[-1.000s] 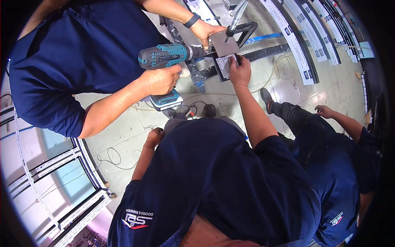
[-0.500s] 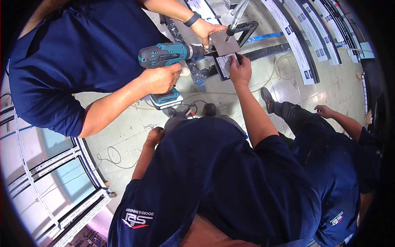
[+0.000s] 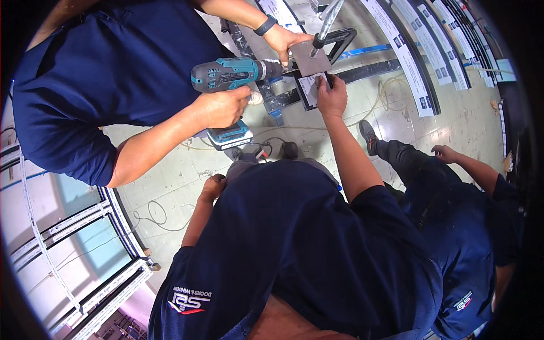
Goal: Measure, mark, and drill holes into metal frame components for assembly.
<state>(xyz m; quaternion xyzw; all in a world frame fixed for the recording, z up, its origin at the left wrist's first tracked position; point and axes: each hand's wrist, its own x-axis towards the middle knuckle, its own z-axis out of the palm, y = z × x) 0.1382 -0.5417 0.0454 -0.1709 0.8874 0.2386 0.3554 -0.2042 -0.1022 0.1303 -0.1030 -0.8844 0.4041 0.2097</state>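
Note:
My right hand [image 3: 332, 96] is closed on the near end of a dark metal profile [image 3: 306, 94] with a white printed label, thumb and fingers pressed at its edge. A flat brown-grey plate [image 3: 310, 58] lies over the far part of this profile, under a black clamp [image 3: 341, 42] with a steel screw. My left hand [image 3: 213, 186] hangs low beside my thigh, its fingers curled, with nothing visible in them. A co-worker's hand [image 3: 224, 107] grips a teal and black cordless drill [image 3: 229, 74], its front pointing at the profile. The co-worker's other hand [image 3: 286, 42] steadies the plate.
Another person [image 3: 447, 209] stands close on my right. Long labelled profiles [image 3: 405, 62] lie at the far right. Black bars [image 3: 371, 71] cross beneath the clamp. A thin hose [image 3: 391, 93] and a cable [image 3: 153, 218] trail over the tiled floor. Framed panels [image 3: 102, 243] stand at the left.

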